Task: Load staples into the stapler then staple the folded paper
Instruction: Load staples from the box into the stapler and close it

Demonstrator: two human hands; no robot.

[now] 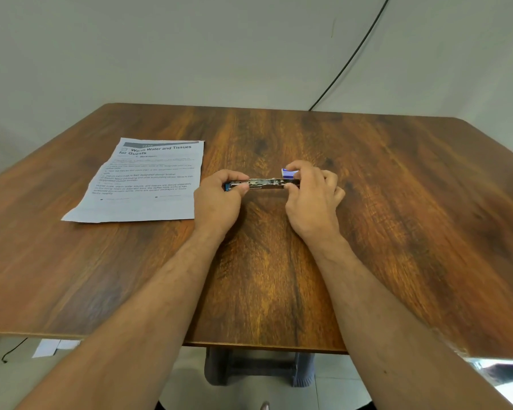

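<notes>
1. Wood-grain table (279, 276) against a plain pale wall; dark cable (353, 54) running down behind the far edge.
2. Near the table's middle: stapler (262, 184), opened out flat and long, metal channel facing up, blue ends showing at left and right.
3. Left hand (219, 199) curled around the stapler's left end, thumb and fingers pinching the blue tip.
4. Right hand (311, 196) closed on the right end, thumb under the metal rail, fingers over a small blue-and-white piece (289, 173), possibly the lid or a staple box; cannot tell which.
5. No staple strip clearly visible in the channel; too small and blurred to judge whether loaded.
6. Printed paper (142, 184) flat on the table to the left of the stapler, just beside the left hand, lightly creased; untouched.
7. Handling, as a judgement: stapler rigid and fairly light, smooth metal likely slippery, hinge and spring pusher liable to snap back; best held by the plastic ends, as now, with fingers out of the channel.
8. Staple strip likely brittle, prone to breaking apart; best pinched lightly by its long sides.
9. Paper thin and floppy; best pinned flat near the fold when stapling.
</notes>
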